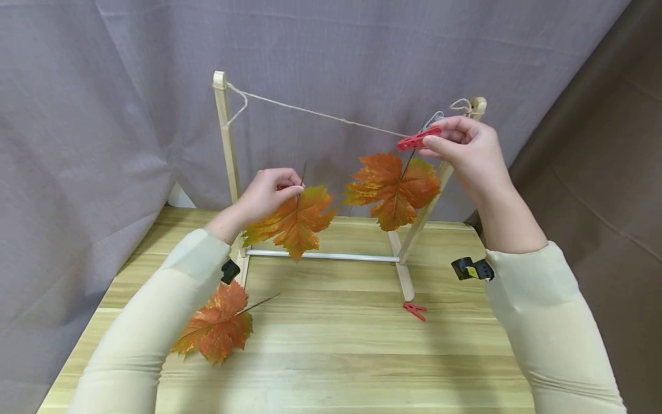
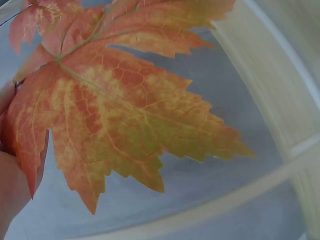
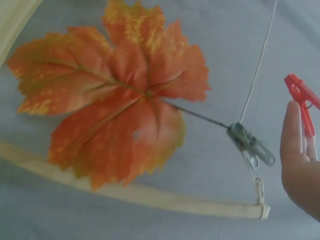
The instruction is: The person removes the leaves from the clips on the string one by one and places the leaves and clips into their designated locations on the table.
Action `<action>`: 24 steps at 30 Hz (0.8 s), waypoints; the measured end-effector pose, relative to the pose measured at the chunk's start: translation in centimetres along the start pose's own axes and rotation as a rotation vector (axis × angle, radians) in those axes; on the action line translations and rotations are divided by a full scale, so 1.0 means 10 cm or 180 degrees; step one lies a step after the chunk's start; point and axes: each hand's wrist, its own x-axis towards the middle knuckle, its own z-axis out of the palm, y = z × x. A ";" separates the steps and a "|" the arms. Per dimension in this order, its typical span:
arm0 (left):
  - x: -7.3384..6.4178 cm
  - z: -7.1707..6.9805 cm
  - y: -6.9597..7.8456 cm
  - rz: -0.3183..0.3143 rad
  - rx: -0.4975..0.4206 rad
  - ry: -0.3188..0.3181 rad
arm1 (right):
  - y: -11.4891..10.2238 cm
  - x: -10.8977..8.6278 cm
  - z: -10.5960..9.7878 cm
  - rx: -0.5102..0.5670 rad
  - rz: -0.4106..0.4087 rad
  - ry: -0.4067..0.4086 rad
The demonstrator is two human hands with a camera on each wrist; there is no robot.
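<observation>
1. Leaf in the left hand: held below the string of the wooden stand, toward its left post; thumb and fingers meet in a pinch on the stem, probably to keep the broad blade uncovered
2. Hung leaf: near the stand's right post, its stem caught at the string by a grey clip, which seems to be what bears its weight
3. Loose leaf: on the table, near the stand's left foot, presumably set aside from both hands
4. Right hand: raised near the top of the stand's right post, thumb and fingers drawn together on one clip
5. Red clip: pinched at one end, apparently to leave its other end free
6. Spare clip: just before the stand's right foot, presumably within easy reach
</observation>
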 end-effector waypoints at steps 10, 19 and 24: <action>-0.18 -0.02 -0.15 0.0019 -0.0329 -0.0245 | 0.16 -0.17 -0.24 -0.0192 0.0141 -0.0153; -0.27 0.01 -0.26 0.0022 -0.0289 -0.0015 | 0.37 -0.31 -0.50 -0.0290 0.0253 -0.0209; -0.34 0.01 -0.32 -0.0080 -0.0212 -0.0171 | 0.51 -0.40 -0.67 -0.0464 0.0359 -0.0296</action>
